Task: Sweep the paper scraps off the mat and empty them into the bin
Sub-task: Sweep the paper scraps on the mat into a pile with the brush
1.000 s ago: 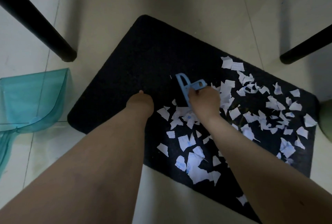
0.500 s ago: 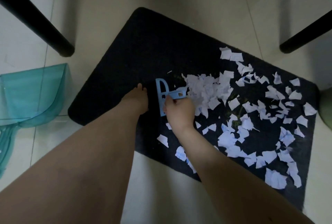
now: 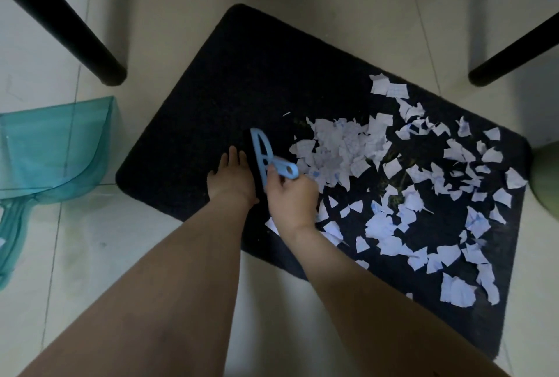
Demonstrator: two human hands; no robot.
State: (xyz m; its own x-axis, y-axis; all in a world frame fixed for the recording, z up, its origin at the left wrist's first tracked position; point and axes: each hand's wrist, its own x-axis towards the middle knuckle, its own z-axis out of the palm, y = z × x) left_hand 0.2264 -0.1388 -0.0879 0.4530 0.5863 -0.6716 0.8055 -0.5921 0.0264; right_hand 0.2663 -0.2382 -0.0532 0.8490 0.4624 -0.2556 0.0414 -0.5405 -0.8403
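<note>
A black mat (image 3: 248, 74) lies on the pale tiled floor. White paper scraps (image 3: 341, 149) cover its right half, heaped near the middle and scattered toward the right and near edges. My right hand (image 3: 290, 198) grips the handle of a small light-blue hand brush (image 3: 263, 155), whose dark bristles rest on the mat left of the heap. My left hand (image 3: 233, 177) lies flat on the mat with fingers spread, touching the brush's left side and holding nothing.
A translucent teal dustpan (image 3: 51, 149) lies on the floor left of the mat. Black furniture legs stand at upper left (image 3: 75, 37) and upper right (image 3: 514, 49). A greenish round object (image 3: 547, 177) shows at the right edge.
The brush swept from the mat's middle toward the left and now sits beside my left hand. Scraps formerly near the hands are gathered in a heap right of the brush.
</note>
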